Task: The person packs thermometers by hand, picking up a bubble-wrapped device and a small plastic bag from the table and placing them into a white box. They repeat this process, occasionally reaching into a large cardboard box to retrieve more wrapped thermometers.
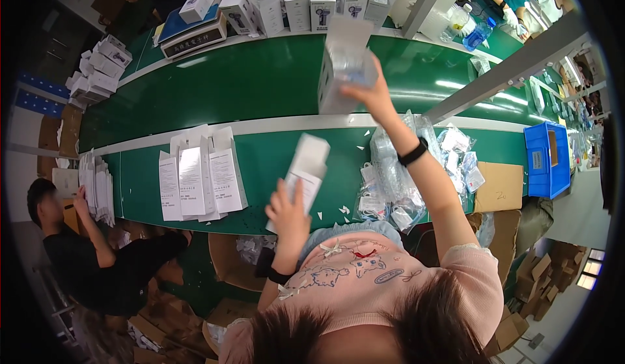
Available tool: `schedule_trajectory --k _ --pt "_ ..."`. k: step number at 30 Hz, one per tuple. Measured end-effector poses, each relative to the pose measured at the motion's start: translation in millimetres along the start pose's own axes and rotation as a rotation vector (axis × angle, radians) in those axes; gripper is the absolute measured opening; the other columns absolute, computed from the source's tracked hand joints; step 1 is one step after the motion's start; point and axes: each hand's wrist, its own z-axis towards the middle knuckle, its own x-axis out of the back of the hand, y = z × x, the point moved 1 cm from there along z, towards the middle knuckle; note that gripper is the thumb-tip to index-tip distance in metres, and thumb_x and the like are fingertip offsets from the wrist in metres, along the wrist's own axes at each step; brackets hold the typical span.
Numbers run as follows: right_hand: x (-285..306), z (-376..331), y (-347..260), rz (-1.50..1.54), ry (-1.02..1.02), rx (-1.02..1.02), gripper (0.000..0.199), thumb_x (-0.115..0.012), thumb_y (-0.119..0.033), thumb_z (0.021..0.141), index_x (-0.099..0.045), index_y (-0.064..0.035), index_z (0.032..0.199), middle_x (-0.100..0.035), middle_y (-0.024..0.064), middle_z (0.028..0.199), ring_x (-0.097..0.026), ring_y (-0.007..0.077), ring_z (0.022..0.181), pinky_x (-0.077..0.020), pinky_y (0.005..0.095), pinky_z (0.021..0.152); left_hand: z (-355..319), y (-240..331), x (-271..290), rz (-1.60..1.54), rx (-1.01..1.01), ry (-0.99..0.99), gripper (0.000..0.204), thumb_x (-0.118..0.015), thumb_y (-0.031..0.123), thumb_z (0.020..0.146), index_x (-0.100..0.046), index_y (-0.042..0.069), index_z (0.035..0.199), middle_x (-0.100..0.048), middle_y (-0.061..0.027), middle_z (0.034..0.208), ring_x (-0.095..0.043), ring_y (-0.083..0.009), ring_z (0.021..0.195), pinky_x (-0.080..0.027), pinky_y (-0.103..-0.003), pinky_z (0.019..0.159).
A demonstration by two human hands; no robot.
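My right hand (371, 89) is stretched forward over the green bench and grips an open-topped white box (331, 83) by its side. That box's flap stands up, and something wrapped in clear plastic shows inside. Nearer to me, my left hand (290, 213) holds a second white box (308, 171), its fingers across the printed face. This box tilts to the right, and its end flap is raised; its inside is hidden. Bags of small white parts (394, 198) in clear plastic lie under my right forearm. Left of my left hand stand several open white boxes (189, 182) side by side.
Boxes (297, 9) line the far shelf beside a scale (190, 37) with a box on it. A blue bin (548, 161) and brown cardboard (499, 187) are at right. A grey post (501, 68) slants across. A person (84, 253) sits at left near stacked flat cartons (96, 188).
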Motion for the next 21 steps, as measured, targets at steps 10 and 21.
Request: schedule_trajectory --k 10,21 --pt "48 32 91 -0.747 0.024 0.155 0.086 -0.071 -0.008 0.058 -0.024 -0.0048 0.130 -0.040 0.0197 0.122 -0.039 0.0347 0.113 -0.0328 0.0365 0.096 65 -17 -77 -0.470 -0.148 -0.126 0.087 -0.071 0.026 0.065 -0.020 0.010 0.134 -0.030 -0.0219 0.129 -0.032 -0.0369 0.114 -0.029 -0.050 0.091" --pt "74 -118 21 -1.435 -1.328 0.486 0.045 -0.058 -0.014 0.068 -0.054 -0.0239 0.112 -0.050 0.0057 0.108 -0.035 0.0275 0.117 -0.0149 0.0585 0.100 81 -3 -3 -1.119 -0.195 -0.011 0.092 -0.075 0.010 0.059 -0.020 0.012 0.134 -0.029 -0.0195 0.129 -0.033 -0.0339 0.117 -0.032 -0.040 0.095"
